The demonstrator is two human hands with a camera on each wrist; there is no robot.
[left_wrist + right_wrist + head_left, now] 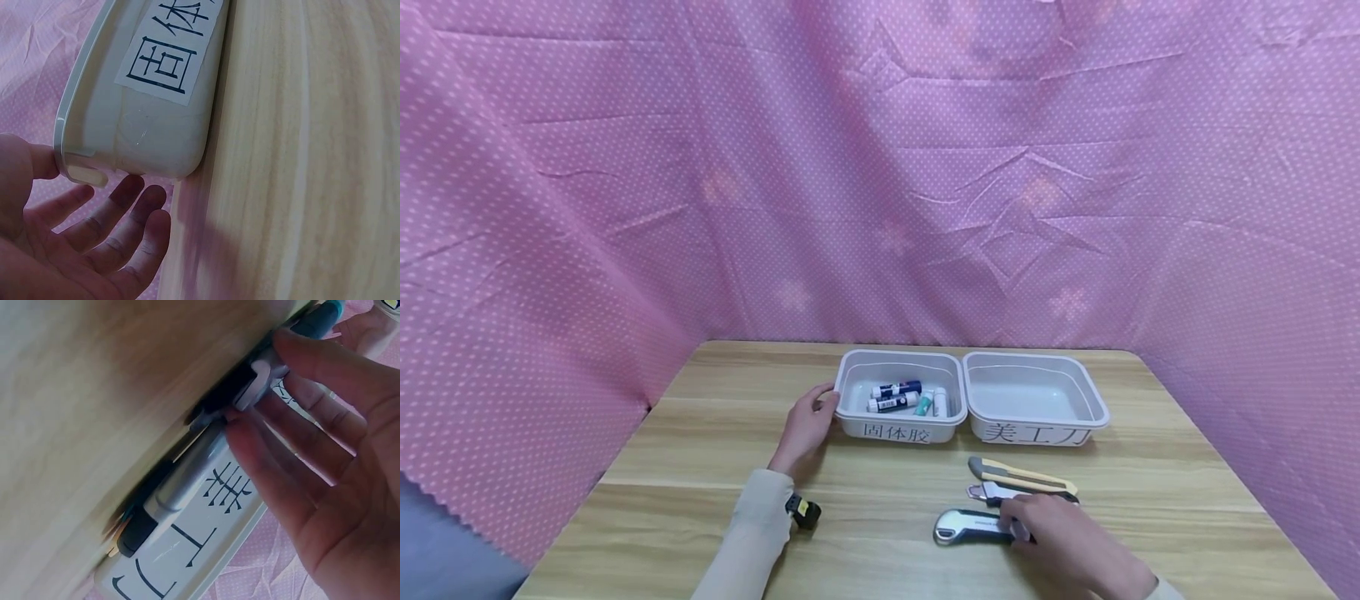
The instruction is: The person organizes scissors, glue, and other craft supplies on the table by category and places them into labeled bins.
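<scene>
On the wooden table [662,500], the left tub [901,368] and right tub [1030,387] adjoin. The person's left hand [808,427], fingers spread, touches the left tub's rim; the right hand [1067,533] pinches the nearest silver-and-black cutter [973,523], before the tubs (apparently the grasping step; a steady lift seems called for). Labels [897,433] read 固体胶, left, and 美工刀, right; the cutter's print is illegible.

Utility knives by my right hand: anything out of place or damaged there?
Possibly misplaced: the yellow knife, the middle knife and the nearest knife are outside the bin labelled for utility knives. No damage shows, though the right hand partly hides two.
</scene>
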